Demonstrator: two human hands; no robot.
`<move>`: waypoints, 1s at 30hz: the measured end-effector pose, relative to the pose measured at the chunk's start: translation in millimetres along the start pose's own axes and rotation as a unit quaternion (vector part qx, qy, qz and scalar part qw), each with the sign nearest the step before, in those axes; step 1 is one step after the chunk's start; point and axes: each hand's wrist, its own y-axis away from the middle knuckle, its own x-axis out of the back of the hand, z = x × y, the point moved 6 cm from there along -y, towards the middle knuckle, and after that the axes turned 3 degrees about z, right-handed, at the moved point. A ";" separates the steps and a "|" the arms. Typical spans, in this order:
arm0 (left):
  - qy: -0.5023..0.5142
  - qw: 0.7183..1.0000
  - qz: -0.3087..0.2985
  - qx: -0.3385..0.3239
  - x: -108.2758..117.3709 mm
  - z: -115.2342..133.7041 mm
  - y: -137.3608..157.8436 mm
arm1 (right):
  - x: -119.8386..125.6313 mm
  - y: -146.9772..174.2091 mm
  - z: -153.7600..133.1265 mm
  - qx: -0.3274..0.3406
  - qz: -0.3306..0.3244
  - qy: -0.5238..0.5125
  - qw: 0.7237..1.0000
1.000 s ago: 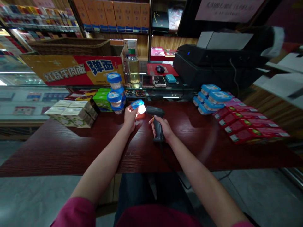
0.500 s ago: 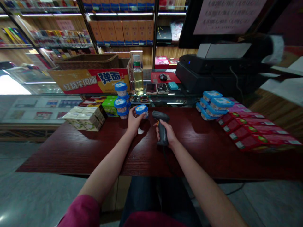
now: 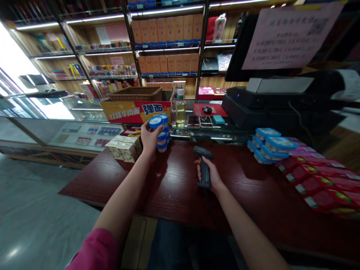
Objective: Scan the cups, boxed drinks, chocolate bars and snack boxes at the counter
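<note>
My left hand (image 3: 149, 138) is closed around a small round tub with a blue lid (image 3: 155, 121). It holds the tub at the top of the front stack of like tubs (image 3: 162, 141); whether it rests on the one below cannot be told. Another stack of blue-lidded tubs (image 3: 165, 120) stands just behind. My right hand (image 3: 210, 174) grips the handle of a dark grey barcode scanner (image 3: 204, 168), held over the middle of the brown counter (image 3: 174, 183). The scanner's cable hangs down from the handle.
Pale small cartons (image 3: 123, 148) stand left of the tubs. On the right are blue-lidded rectangular boxes (image 3: 271, 144) and red packs (image 3: 320, 180). Behind are a noodle carton (image 3: 135, 112), an oil-coloured bottle (image 3: 180, 108), two phones (image 3: 199, 121), a mouse (image 3: 207, 109) and a black machine (image 3: 270, 108).
My left hand has carried the tub from the counter beside the stacks up and left onto the front stack's top. The right hand still holds the scanner. The camera view has shifted.
</note>
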 end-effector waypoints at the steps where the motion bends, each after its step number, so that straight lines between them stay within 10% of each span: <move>1: -0.007 1.000 0.003 0.009 0.8 -1.1 -2.4 | -0.2 -0.4 -0.4 0.003 -0.003 0.001 1.000; 21: -0.082 0.996 -0.006 -0.038 6.3 -12.1 5.2 | 1.0 -2.4 -2.4 -0.009 -0.021 -0.025 0.999; 26: -0.162 0.972 0.085 -0.150 12.7 6.2 62.1 | 21.5 5.1 -20.4 0.030 0.038 -0.039 0.998; 30: -0.158 0.971 -0.036 -0.178 -33.2 -1.1 125.5 | 62.7 19.3 -44.1 0.059 0.084 -0.057 0.993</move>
